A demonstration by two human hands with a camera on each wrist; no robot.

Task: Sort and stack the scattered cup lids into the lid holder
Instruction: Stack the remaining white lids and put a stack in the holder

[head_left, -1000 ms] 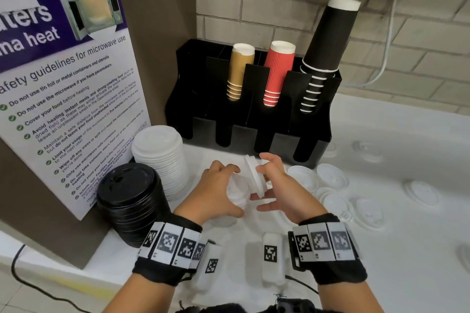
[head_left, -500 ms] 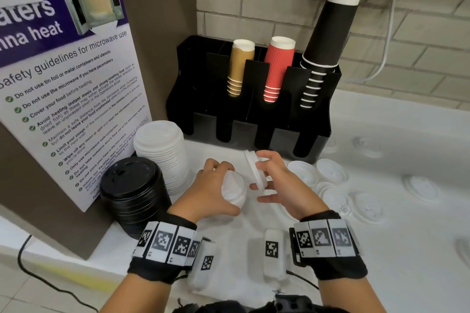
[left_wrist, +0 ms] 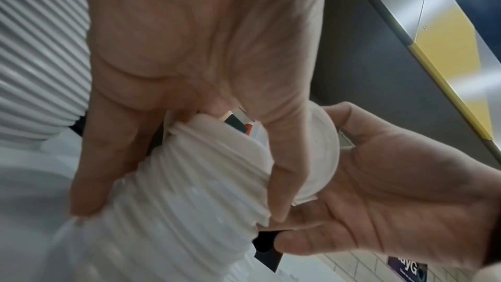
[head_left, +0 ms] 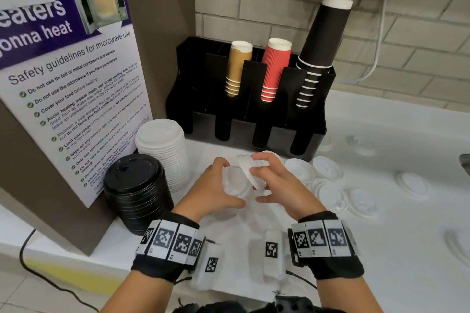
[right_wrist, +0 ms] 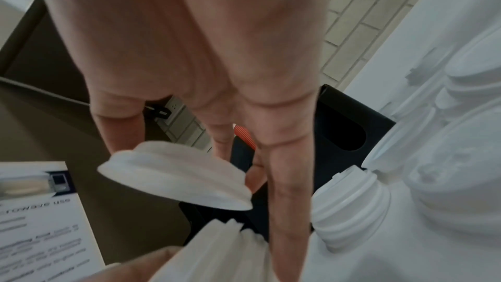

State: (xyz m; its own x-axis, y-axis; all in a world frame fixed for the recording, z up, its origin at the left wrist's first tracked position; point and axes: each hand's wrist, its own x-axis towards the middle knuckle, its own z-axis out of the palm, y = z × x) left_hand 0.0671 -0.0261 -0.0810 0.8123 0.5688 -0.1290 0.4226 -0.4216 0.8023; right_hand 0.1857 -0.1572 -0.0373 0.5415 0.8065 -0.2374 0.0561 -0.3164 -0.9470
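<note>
Lids in a short white stack (head_left: 235, 181) sit gripped in the curled fingers of the left hand (head_left: 216, 192), in front of the black holder (head_left: 254, 114). Just right of the stack, the right hand (head_left: 276, 185) pinches a single lid (head_left: 248, 169), tilted on edge. Loose lids (head_left: 328, 185) lie on the tabletop (head_left: 381, 249) right of the holder's front; tall white (head_left: 162, 152) and black stacks (head_left: 136, 190) stand to its left.

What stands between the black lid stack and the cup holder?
In the head view, the white lid stack stands between the black lid stack and the cup holder.
</note>
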